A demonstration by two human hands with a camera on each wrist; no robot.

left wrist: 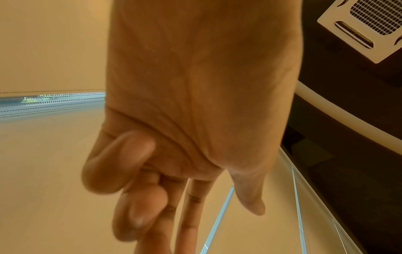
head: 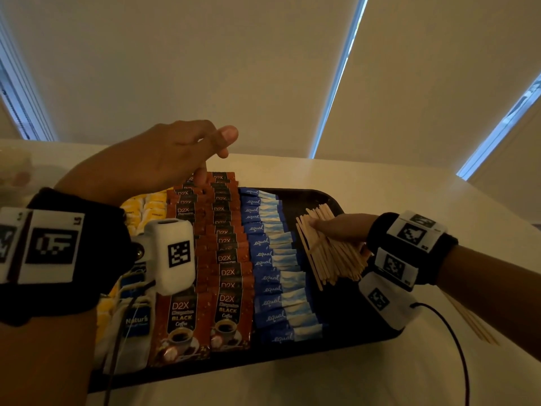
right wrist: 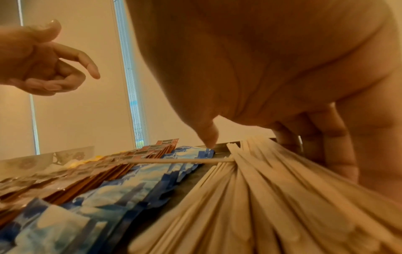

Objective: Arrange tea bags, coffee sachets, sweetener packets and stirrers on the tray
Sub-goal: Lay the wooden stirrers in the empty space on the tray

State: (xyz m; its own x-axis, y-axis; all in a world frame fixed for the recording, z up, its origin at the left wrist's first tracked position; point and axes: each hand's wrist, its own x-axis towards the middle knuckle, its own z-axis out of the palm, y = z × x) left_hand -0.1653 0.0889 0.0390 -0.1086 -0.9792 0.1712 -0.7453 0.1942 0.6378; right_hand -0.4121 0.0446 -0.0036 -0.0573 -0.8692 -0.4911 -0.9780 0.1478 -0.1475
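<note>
Resting our right hand (head: 341, 228) flat on the wooden stirrers (head: 330, 249) at the black tray's (head: 345, 326) three o'clock side, we are pressing them, fingers straight, gripping nothing. Leftward are lying Equal sweetener packets (head: 275, 276), D2X coffee sachets (head: 205, 317) and tea bags (head: 131, 323). At twelve o'clock we are holding our left hand (head: 175, 153) aloft, loosely curled, empty.
</note>
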